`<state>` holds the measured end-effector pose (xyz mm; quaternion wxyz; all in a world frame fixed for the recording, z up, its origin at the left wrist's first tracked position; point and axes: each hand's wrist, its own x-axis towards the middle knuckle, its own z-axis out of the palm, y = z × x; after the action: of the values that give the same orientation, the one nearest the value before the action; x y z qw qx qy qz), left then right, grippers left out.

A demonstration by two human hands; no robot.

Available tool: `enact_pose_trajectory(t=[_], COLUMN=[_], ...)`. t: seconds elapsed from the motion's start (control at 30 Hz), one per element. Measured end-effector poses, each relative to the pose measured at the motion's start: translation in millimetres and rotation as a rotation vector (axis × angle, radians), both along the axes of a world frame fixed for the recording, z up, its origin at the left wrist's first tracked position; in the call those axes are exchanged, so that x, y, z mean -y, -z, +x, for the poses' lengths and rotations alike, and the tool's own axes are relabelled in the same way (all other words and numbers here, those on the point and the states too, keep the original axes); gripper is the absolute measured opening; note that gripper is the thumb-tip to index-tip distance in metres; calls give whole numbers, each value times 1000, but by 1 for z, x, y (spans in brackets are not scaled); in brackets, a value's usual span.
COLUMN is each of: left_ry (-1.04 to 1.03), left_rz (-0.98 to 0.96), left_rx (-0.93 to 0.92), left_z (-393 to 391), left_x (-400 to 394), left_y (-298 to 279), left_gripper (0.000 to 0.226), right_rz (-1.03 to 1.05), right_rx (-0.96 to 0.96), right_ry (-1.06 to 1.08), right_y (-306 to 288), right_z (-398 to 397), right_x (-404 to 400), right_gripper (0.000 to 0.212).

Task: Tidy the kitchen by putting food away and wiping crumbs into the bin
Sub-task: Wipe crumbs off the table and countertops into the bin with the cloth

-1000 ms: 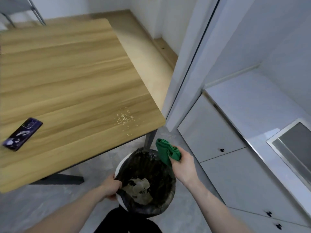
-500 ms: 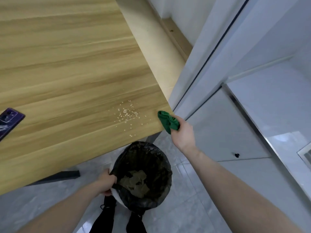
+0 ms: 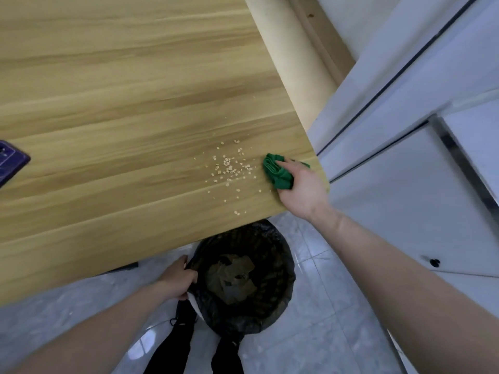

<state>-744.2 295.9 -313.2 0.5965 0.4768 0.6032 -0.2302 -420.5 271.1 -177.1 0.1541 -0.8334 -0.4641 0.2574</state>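
Note:
Pale crumbs (image 3: 228, 168) lie scattered near the front right corner of the wooden table (image 3: 121, 103). Just to their right, my right hand (image 3: 302, 187) holds a bunched green cloth (image 3: 278, 171) down on the tabletop. Under the table's front edge stands a bin (image 3: 243, 282) lined with a black bag, crumpled paper at its bottom. My left hand (image 3: 178, 279) grips the bin's left rim and bag.
A dark purple phone (image 3: 12, 163) lies at the table's left edge. White cabinet doors with a black knob (image 3: 434, 262) and a white door frame stand to the right. Grey tiled floor surrounds the bin; my dark trouser legs show below it.
My right hand carried the green cloth from above the bin up onto the table's corner beside the crumbs. The bin sits further under the table's edge; my left hand kept its grip.

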Motion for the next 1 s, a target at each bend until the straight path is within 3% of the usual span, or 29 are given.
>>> enact_pose_trajectory(t=[0.13,0.63,0.9,1.0], left_ry=[37,48,22,31], left_rz=[0,33,79,92], left_rx=[2,-17,-1,19], left_z=[-3,-19,-23,-23], left_x=[-3,-16,-26,-28], left_y=[-5,-20,-31,-34], left_gripper=[75,60,54,46], right_rz=[-69,-61,-47,69], right_rx=[-70,-48,-71,-101], right_ry=[-127,-524,-603,-503], right_y=[2,-7,-3,-8], right_z=[-5,-64,-98,-97], right_x=[-2,15,79,91], right_gripper=[80,85,81,88])
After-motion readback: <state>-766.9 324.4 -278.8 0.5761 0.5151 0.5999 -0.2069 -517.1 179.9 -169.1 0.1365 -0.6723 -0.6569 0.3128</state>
